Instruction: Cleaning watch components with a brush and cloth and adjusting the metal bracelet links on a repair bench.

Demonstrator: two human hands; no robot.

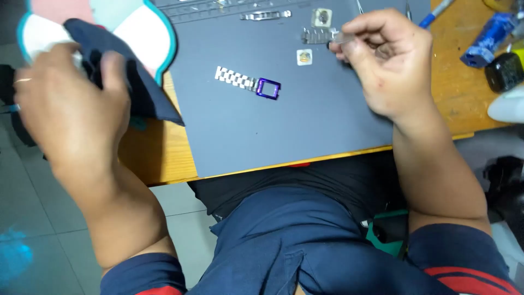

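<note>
Right, I've got the left hand (65, 109) off the table's left edge, fingers curled round a dark navy cloth (136, 76), soft and creased, hanging in a pointed fold over the wood. Behind it sits a scalloped plastic tray (155, 33) w/ teal rim and pale pink/white sections. Right hand (385, 60) is up at the mat's far side, thumb and forefinger pinched shut on a small clear bit (341, 37), too tiny to tell what exactly; it's touching a short silver metal band piece (316, 36).

Mid-mat lies a watch case (268, 88), square, glossy purple-blue frame, open in the centre, w/ a linked silver bracelet (234, 78) attached on its left, ribbed and shiny. Mat (284, 131) is flat matte grey, covering most of the orange-brown wooden table (153, 158). Another silver band strip (266, 15) lies near the far edge, plus two small square packets (304, 57) nearby. Blue marbled object (488, 38) and black glossy lump (505, 71) sit far right.
</note>
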